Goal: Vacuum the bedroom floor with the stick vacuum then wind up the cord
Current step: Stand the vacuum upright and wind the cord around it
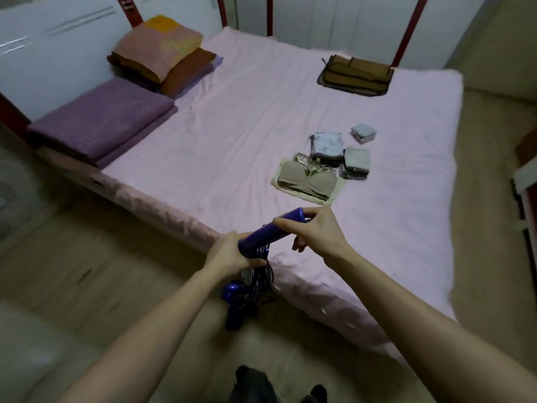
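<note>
Over on the far left, a folded purple blanket (101, 120) lies at the head of the bed (232, 117), and just behind it sits a stack of folded brown and orange blankets (162, 56) against the white wall. My left hand (229, 253) comes next: its fingers are curled tight round the lower end of the stick vacuum's purple handle (270, 231), right at the near edge of the mattress. Below that hand the stick vacuum (236, 298) drops toward the wooden floor (87, 257), its purple body just beside the bed's side, with the dark cord (263, 274) bunched in loops against the shaft; I cannot tell whether any loop is caught under my fingers. My right hand (312, 231) holds the upper end of the same handle, thumb and forefinger pinched along the top of it while the other fingers curl loosely underneath. Beyond my right hand, on the pink sheet, a beige bra (308, 181) rests on a pale cloth, with small folded piles of grey and light-blue clothes (341, 154) just beside it to the right. Farther back toward the right lies a flat brown mesh bag (356, 74), well apart from the piles.
</note>
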The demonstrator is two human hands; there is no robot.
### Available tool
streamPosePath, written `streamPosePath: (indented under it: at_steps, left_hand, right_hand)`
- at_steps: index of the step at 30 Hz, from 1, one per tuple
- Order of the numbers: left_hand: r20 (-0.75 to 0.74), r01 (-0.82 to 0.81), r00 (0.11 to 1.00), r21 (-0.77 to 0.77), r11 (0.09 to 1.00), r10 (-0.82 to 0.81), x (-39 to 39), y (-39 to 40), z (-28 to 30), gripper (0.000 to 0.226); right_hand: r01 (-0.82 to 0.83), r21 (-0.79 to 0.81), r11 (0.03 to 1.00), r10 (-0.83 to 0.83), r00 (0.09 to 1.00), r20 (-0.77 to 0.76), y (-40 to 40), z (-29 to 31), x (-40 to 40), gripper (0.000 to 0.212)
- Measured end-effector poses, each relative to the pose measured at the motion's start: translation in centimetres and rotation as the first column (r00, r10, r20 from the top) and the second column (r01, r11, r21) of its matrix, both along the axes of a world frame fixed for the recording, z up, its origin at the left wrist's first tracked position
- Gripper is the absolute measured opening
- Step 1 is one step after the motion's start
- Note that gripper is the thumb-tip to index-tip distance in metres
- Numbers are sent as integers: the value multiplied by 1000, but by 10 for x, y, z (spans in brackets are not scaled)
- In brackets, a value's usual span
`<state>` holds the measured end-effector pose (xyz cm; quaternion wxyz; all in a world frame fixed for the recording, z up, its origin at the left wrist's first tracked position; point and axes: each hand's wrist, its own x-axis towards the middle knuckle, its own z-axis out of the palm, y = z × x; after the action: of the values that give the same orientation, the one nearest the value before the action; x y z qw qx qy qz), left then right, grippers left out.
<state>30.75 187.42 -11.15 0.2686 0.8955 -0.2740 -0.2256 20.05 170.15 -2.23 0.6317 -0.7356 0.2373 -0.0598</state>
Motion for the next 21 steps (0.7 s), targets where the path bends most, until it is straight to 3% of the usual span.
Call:
streamPosePath:
  at_steps: [4, 6, 9, 14, 18, 21]
  left_hand:
    - [155, 214, 957, 193, 958, -245, -27, -38, 5, 47]
    - [174, 309, 925, 171, 936, -337, -42, -58, 7, 55]
    - [85, 507, 854, 94, 857, -514, -57, -80, 13, 63]
    - [4, 791, 610, 47, 610, -792, -82, -102, 18, 46]
    - [72, 919, 319, 219, 327, -945, -105, -131, 26, 47]
    - [138, 930, 171, 303, 206, -976, -134, -155, 31, 48]
  right_hand:
    - [105, -16, 994, -105, 994, 17, -22, 0, -48, 23]
    - [184, -21, 983, -184, 983, 10, -30, 1, -71, 23]
    - [307, -34, 951, -308, 952, -4, -38, 1, -101, 25]
    - [529, -31, 848, -528, 849, 27, -32, -7, -151, 25]
    - [742, -38, 669, -740, 670, 56, -22, -13, -189, 37]
    - [859, -29, 511, -859, 512, 19, -22, -12, -216, 41]
